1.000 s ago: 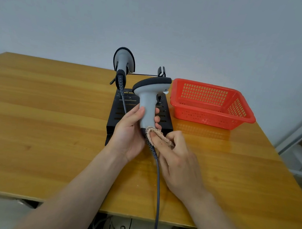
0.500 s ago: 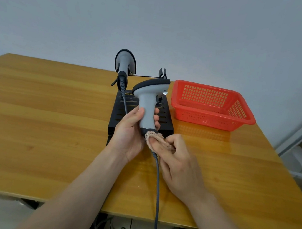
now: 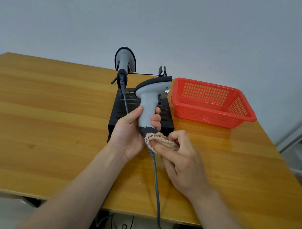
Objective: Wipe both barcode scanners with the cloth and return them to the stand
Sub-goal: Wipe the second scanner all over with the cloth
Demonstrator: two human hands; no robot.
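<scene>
A wooden table (image 3: 43, 121) carries a black stand (image 3: 120, 111) beside a red basket (image 3: 212, 109).

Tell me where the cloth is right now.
In the head view, just right of centre: the cloth is in the right hand, pressed against the base of the scanner held by the left hand.

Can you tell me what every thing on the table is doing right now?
held scanner: upright, gripped by left hand
cloth: bunched in right hand, pressed on the scanner's base
second scanner: docked on stand
red basket: upright, empty
</scene>
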